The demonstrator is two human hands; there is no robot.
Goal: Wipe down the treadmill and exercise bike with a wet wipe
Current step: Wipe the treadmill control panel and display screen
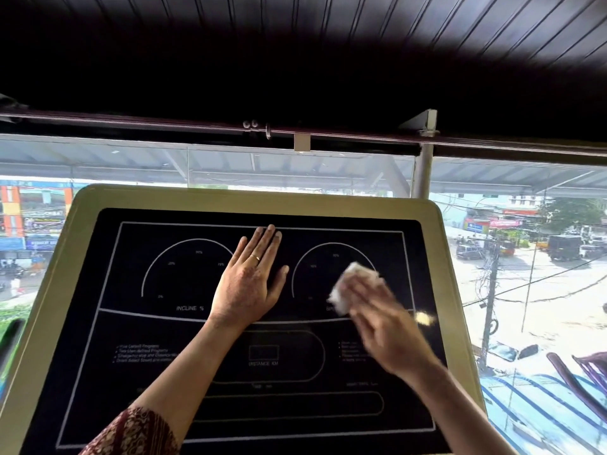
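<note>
Head view looked down on the treadmill console (49,290), a pale frame around a black panel printed with white lines. At the lower left a patterned red sleeve (134,435) covered the left forearm. Above it on the panel sat a half-round dial (187,267) marked INCLINE %. Just right of that dial the left hand (251,284) lay flat on the black surface, palm down. Its fingers were straight and close together, its thumb was spread to the right, and a gold ring (254,257) sat on one finger. Further right, a crumpled white wet wipe (353,284) was against the panel over the second dial, poking out past the fingertips of the right hand (387,326). That hand was blurred, so it could not be told whether its fingers curled round the wipe or pressed flat upon it. Beyond the console's right edge, a window (525,257) showed a sunlit street with vehicles, a pole and wires.
</note>
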